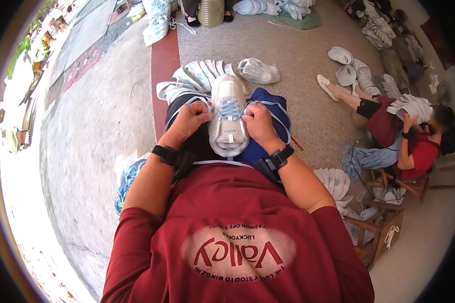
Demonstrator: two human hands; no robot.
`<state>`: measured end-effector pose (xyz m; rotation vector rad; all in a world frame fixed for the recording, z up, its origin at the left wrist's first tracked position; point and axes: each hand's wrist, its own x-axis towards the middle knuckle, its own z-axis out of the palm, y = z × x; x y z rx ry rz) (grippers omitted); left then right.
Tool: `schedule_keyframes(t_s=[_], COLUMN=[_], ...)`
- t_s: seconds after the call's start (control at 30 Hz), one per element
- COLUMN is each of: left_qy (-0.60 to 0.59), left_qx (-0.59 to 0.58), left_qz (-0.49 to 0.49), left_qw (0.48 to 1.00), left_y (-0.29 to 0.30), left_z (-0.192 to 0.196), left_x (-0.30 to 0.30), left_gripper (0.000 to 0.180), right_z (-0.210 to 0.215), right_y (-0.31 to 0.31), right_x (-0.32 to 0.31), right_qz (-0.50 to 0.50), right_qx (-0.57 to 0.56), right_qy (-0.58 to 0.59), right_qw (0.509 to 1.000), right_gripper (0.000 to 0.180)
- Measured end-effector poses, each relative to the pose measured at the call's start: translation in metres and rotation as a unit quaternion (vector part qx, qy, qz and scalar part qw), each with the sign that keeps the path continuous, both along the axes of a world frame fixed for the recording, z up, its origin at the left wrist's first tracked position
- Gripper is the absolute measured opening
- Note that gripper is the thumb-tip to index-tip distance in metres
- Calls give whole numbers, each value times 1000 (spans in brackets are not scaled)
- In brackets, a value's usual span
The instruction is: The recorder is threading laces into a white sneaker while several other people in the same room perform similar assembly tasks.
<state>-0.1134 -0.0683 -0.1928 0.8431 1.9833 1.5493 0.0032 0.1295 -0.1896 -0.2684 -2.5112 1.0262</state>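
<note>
A white sneaker (229,129) rests on my lap with its toe pointing away from me. Light blue shoelace (231,110) crosses back and forth over its tongue. At the shoe's left edge, my left hand (188,122) is closed in a pinch on one side of the lace. My right hand (261,126) pinches the lace at the opposite edge, level with the upper eyelets. A loose length of lace curves over my right thigh and across my waist. The fingertips partly hide the eyelets they are at.
Beyond my knees stand a row of nested white shoe uppers (199,76) and a single upper (259,71). Blue laces (131,179) lie bundled at my left. On the right a seated person (414,156) handles white uppers, near a wooden stool (376,230).
</note>
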Motion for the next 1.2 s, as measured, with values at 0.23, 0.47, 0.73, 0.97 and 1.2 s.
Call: schedule_keyframes(t_s=[0.23,0.47,0.73,0.97,1.2], left_qy=[-68,-163,-59,-8,116], left_qx=[35,14,-64,-78,-158], left_qz=[61,107,97,84,138], left_qw=[995,981,992,993,971], left_y=[5,8,10,10,18], left_z=[8,11,5,5,12], left_x=[23,28,24,24,33], left_gripper=[20,12,15,19,18], right_z=[0,20,13,6,6], right_y=[2,-18,-22,-16,-15], right_x=[-3,14,20,21,20], right_qz=[-14,-17,6,-24,-33], right_qx=[-113,161,157,75,36], right_qy=[-11,-86,-38,6,-19], right_qw=[993,983,987,997,999], right_gripper=[16,21,10,12,11])
